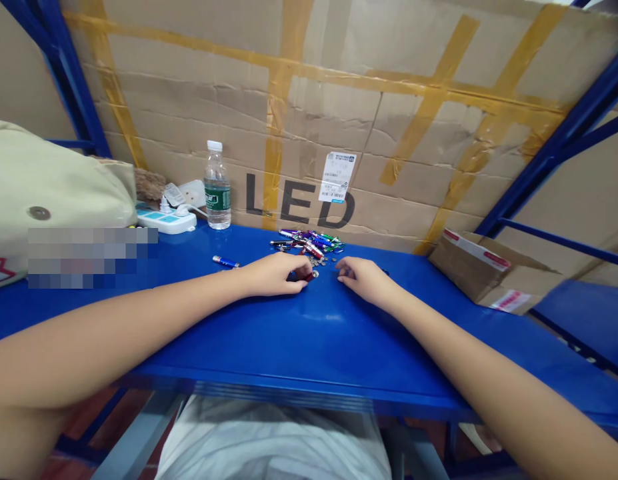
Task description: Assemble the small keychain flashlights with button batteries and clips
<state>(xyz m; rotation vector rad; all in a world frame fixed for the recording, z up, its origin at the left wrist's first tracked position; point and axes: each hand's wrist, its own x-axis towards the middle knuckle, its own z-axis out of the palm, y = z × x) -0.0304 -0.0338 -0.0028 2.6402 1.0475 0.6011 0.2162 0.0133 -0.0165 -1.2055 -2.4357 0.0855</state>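
Note:
My left hand point(281, 273) is closed around a small red metal tube point(309, 277), which looks like a mini flashlight and is mostly covered by the fingers. A small round silver end shows beside its fingertips. To the right, my right hand point(363, 277) hovers low over the table with thumb and fingers curled together; whatever is between them is too small to make out. Just beyond both hands lies a pile of slim metal mini flashlights point(313, 245) in red, purple, blue, green and black. Several small round button cells point(325, 261) are scattered in front of the pile.
A single blue mini flashlight point(225, 262) lies on the blue table point(309, 347), left of the pile. Behind stand a water bottle point(217, 190) and a power strip point(167, 220). A pale bag point(53, 193) is at left, an open carton point(481, 267) at right. Taped cardboard point(229, 120) backs the table.

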